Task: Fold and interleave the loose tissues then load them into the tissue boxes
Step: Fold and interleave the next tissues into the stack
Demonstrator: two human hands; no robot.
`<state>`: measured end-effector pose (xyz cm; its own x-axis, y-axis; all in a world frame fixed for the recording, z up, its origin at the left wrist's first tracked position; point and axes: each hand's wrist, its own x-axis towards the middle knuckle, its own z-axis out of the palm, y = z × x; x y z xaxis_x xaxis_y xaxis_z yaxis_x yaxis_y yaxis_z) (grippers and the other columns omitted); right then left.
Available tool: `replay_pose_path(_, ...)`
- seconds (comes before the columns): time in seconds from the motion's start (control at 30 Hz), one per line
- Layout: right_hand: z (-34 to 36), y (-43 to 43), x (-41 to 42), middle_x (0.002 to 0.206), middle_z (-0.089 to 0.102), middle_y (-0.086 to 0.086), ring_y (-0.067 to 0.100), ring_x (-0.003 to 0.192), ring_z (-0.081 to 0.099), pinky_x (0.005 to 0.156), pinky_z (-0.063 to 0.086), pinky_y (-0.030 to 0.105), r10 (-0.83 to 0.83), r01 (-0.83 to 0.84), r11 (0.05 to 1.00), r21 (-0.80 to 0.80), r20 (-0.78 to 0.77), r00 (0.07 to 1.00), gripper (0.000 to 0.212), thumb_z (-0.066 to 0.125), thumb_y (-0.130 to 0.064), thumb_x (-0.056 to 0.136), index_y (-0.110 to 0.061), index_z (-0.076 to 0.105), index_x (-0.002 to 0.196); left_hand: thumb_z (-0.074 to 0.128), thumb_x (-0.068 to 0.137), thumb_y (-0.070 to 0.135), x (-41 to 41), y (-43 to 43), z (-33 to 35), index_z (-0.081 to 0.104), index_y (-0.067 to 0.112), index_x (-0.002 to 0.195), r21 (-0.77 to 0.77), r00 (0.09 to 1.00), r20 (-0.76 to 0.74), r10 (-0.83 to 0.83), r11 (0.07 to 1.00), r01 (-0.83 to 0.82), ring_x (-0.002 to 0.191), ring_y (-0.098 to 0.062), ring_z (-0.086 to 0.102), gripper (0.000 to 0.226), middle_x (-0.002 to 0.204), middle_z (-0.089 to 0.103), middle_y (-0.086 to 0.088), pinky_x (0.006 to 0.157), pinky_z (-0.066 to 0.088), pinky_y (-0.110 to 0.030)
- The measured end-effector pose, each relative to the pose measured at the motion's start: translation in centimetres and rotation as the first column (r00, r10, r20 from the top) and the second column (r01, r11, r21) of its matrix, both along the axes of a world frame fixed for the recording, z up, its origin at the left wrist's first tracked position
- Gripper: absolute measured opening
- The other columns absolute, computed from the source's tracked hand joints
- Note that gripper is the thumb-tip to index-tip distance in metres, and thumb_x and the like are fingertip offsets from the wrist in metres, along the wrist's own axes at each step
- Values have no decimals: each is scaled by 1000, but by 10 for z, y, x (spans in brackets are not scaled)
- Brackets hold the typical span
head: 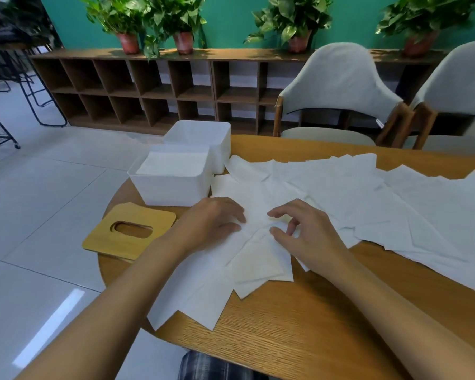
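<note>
– While both hands work at the near middle of the round wooden table (285, 338), what is the state of each?

– Left hand (213, 223): released, palm down, fingers pressing flat on the sheets. Right hand (305, 234): released, fingers arched, thumb and forefinger apart, fingertips touching the paper. Nothing is gripped.

– Location of the loose tissues (368, 193)?

– Spread in overlapping sheets across the table, from the near left, under both hands, out to the far right. One corner overhangs the near left edge.

– Location of the tissue boxes?

– Both white, at the far left of the table. The near tissue box (173, 190) holds a stack of folded tissues (173, 163) reaching about to its rim. The far tissue box (203, 133) stands just behind it; its contents cannot be told.

– Other parts?

– One bamboo lid (129, 234) with an oval slot lies flat at the left edge, nearer than the boxes, just left of the left wrist. Two padded chairs (340, 86) stand at the far side. Beyond them, a cubby shelf (148, 83) carries potted plants (126, 26).
</note>
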<state>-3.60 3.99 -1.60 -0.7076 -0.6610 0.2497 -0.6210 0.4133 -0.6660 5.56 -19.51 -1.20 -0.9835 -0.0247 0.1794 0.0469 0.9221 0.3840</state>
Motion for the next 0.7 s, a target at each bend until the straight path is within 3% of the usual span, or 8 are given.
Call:
replay_pose_path(0.13,-6,2,-2,108,61,-22,7,79,59,74,48,11,0,0,1000,-23,5,1000,23,74,-32,90,-34,70,113,73,94,13,-5,-1,-6,80,22,96,-33,999,-34,-18,999,17,105,-6,65,11,117,71,11,88,58,-38)
replay_pose_path(0.43,-18,7,-2,104,64,-20,9,86,58,69,43,9,26,-27,986,-167,-4,1000,21,74,-30,90,-28,74,111,63,101,15,-5,5,-10,64,23,103,-65,990,-116,-79,995,72,104,-10,61,9,114,63,13,91,52,-41)
replay_pose_path(0.5,-13,9,-4,112,63,-21,6,99,58,74,44,11,18,-12,975,-223,22,1000,29,75,-38,88,-32,70,116,60,104,18,-10,18,-1,63,23,107,-39,987,-137,-80,996,75,96,-6,61,6,106,66,15,93,46,-33)
replay_pose_path(0.6,-6,15,-9,126,59,-28,-1,122,51,95,42,15,50,-32,974,-225,76,996,46,77,-50,82,-38,63,125,59,105,21,-20,42,15,64,19,109,80,982,-150,-117,988,130,89,-6,64,6,97,69,15,77,47,-18)
replay_pose_path(0.7,-8,19,-14,111,67,-31,-8,110,59,92,48,11,4,42,961,-272,168,986,31,78,-42,84,-42,68,113,64,103,22,-32,55,20,69,17,111,220,981,-162,-103,966,138,97,-2,67,11,100,72,13,82,52,-16)
